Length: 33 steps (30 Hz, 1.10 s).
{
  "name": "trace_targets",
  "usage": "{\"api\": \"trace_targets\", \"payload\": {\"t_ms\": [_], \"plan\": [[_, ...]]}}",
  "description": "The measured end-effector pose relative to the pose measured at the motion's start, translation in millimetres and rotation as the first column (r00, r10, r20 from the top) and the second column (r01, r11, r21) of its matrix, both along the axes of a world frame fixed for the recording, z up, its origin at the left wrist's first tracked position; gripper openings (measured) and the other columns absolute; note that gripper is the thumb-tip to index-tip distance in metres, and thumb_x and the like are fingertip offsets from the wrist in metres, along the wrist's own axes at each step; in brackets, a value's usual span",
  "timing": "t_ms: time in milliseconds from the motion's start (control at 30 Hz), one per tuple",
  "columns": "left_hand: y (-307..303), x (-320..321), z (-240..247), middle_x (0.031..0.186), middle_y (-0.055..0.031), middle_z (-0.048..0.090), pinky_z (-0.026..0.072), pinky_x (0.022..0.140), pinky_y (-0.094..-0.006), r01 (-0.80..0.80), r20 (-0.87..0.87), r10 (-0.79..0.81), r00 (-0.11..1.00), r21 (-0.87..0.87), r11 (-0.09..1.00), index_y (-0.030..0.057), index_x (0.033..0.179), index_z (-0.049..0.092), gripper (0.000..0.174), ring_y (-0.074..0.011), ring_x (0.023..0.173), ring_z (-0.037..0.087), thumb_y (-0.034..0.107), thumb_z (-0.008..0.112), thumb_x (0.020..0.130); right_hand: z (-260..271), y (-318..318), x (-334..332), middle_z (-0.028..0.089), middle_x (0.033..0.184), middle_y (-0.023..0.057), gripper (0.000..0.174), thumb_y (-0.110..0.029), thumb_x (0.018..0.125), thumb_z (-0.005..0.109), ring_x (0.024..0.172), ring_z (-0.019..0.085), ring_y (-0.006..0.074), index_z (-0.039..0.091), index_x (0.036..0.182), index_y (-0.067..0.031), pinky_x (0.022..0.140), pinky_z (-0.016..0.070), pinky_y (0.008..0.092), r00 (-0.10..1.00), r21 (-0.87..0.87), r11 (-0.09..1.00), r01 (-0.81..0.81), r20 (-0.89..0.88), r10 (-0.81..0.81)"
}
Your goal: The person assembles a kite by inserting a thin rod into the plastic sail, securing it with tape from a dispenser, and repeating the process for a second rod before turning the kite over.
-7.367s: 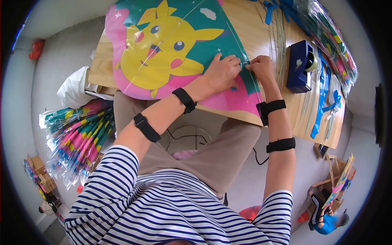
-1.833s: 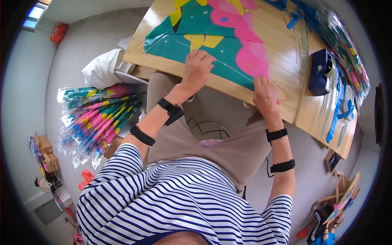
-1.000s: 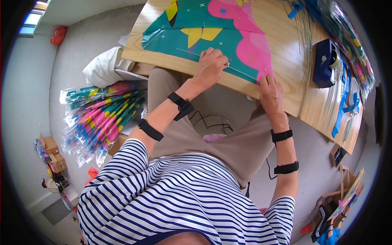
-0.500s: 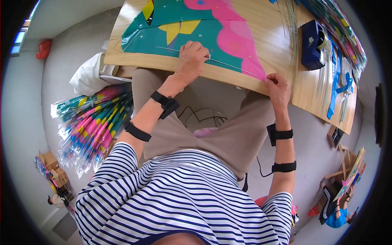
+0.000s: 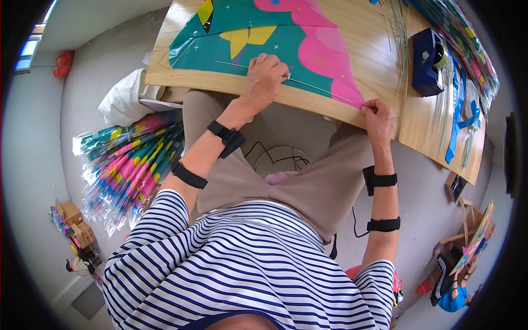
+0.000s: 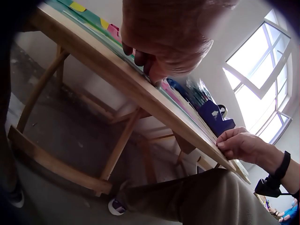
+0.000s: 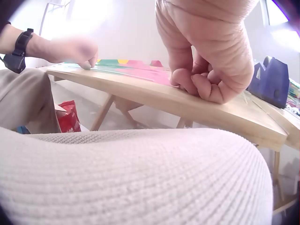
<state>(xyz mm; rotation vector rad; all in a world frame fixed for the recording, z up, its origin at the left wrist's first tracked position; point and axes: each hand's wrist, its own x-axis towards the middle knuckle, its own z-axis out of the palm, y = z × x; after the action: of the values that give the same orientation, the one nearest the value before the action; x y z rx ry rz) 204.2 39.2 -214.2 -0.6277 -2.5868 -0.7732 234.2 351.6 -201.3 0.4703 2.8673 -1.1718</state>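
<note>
A teal and pink kite [image 5: 275, 44] lies flat on the wooden table [image 5: 385, 71], with a thin stick [image 5: 319, 91] running across its near part. My left hand [image 5: 280, 74] sits on the kite, its curled fingertips pinching the stick; the left wrist view shows this hand [image 6: 154, 70] pressing down near the table's front edge. My right hand [image 5: 367, 107] pinches the kite's pink corner at the table's front edge. In the right wrist view the right hand's fingers [image 7: 206, 79] curl against that edge and the left hand [image 7: 75, 51] is blurred at the far left.
A blue tape dispenser [image 5: 428, 55] stands on the right of the table beside loose thin sticks [image 5: 399, 33], blue strips [image 5: 459, 121] and wrapped kites [image 5: 467, 49]. On the floor to the left lie a bundle of rolled kites [image 5: 126, 165] and a white bag [image 5: 124, 102].
The kite has been turned since the earliest frame, where both hands met at its edge. My right hand slid to the pink corner at the table's edge. In the last half second almost nothing moved.
</note>
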Motion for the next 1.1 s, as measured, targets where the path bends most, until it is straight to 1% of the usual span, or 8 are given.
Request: {"api": "trace_targets", "payload": {"t_ms": [67,167,333,467,767,867,967,1100], "plan": [[-1.9,0.0,0.8,0.087,-0.0036,0.055,0.0411,0.084,-0.0390,-0.001,0.000,0.001,1.000,-0.019,1.000,0.0105,0.082,0.064,0.005,-0.0253,0.092,0.053,0.007,0.066,0.081,2.6,-1.5,0.0,0.068,0.076,0.0121,0.010,-0.009,0.079,0.070,0.071,0.064,0.0226,0.071,0.087,-0.0023,0.071,0.0506,0.0346,1.000,0.017,1.000,-0.011,0.010,0.011],[-1.7,-0.6,1.6,0.088,-0.0038,0.056,0.0411,0.084,-0.0392,0.000,0.009,0.000,1.000,-0.026,1.000,0.0105,0.083,0.065,0.004,-0.0256,0.092,0.053,0.007,0.066,0.081,-0.2,-4.0,2.2,0.066,0.078,0.0126,0.009,-0.009,0.080,0.071,0.073,0.063,0.0259,0.068,0.085,-0.0032,0.070,0.0500,0.0364,0.987,0.067,0.992,-0.106,-0.114,0.113],[1.0,-2.2,4.8,0.087,-0.0043,0.054,0.0407,0.086,-0.0398,0.033,-0.018,-0.033,0.999,-0.017,0.999,0.0109,0.082,0.063,0.010,-0.0261,0.092,0.052,0.003,0.065,0.078,4.0,-18.5,-2.2,0.063,0.081,0.0131,0.011,-0.008,0.078,0.069,0.077,0.062,0.0313,0.064,0.088,-0.0045,0.070,0.0486,0.0402,0.953,0.155,0.960,-0.233,-0.160,0.257],[2.0,-2.9,6.9,0.086,-0.0044,0.053,0.0404,0.087,-0.0398,0.055,-0.022,-0.055,0.998,-0.026,0.998,0.0110,0.083,0.063,0.014,-0.0260,0.092,0.052,-0.001,0.064,0.075,1.5,-22.9,-8.6,0.061,0.085,0.0132,0.011,-0.008,0.079,0.067,0.080,0.062,0.0348,0.063,0.089,-0.0060,0.070,0.0482,0.0429,0.890,0.276,0.884,-0.377,-0.157,0.428],[0.4,-3.0,9.1,0.087,-0.0042,0.056,0.0412,0.088,-0.0395,0.046,0.027,-0.044,0.999,-0.064,0.997,0.0104,0.088,0.065,0.012,-0.0257,0.092,0.054,0.002,0.066,0.079,-1.4,-26.6,-14.1,0.058,0.093,0.0155,0.009,-0.002,0.081,0.059,0.084,0.061,0.0388,0.055,0.090,-0.0025,0.070,0.0494,0.0485,0.814,0.487,0.723,-0.489,-0.043,0.580],[2.0,-2.5,10.6,0.086,-0.0041,0.056,0.0410,0.088,-0.0394,0.061,0.008,-0.061,0.998,-0.060,0.996,0.0105,0.087,0.066,0.012,-0.0255,0.091,0.054,0.001,0.065,0.079,-3.0,-21.3,-17.2,0.058,0.092,0.0163,0.008,0.001,0.081,0.057,0.082,0.061,0.0393,0.055,0.088,-0.0026,0.070,0.0501,0.0478,0.777,0.514,0.707,-0.486,-0.117,0.619],[5.9,-2.5,9.0,0.083,-0.0039,0.053,0.0401,0.087,-0.0399,0.079,0.001,-0.079,0.997,-0.067,0.995,0.0117,0.082,0.064,0.018,-0.0251,0.090,0.053,-0.004,0.064,0.073,2.0,-16.7,-16.2,0.058,0.092,0.0163,0.009,0.003,0.081,0.056,0.083,0.061,0.0391,0.054,0.088,-0.0024,0.069,0.0497,0.0479,0.774,0.500,0.708,-0.498,-0.112,0.624],[8.4,-4.5,6.9,0.083,-0.0037,0.054,0.0405,0.087,-0.0400,0.073,-0.006,-0.074,0.997,-0.068,0.995,0.0117,0.083,0.065,0.016,-0.0252,0.090,0.053,-0.002,0.064,0.075,5.8,-11.6,-15.9,0.057,0.091,0.0163,0.008,0.002,0.082,0.057,0.084,0.060,0.0392,0.053,0.087,-0.0021,0.069,0.0487,0.0480,0.773,0.483,0.710,-0.513,-0.101,0.627]]}}
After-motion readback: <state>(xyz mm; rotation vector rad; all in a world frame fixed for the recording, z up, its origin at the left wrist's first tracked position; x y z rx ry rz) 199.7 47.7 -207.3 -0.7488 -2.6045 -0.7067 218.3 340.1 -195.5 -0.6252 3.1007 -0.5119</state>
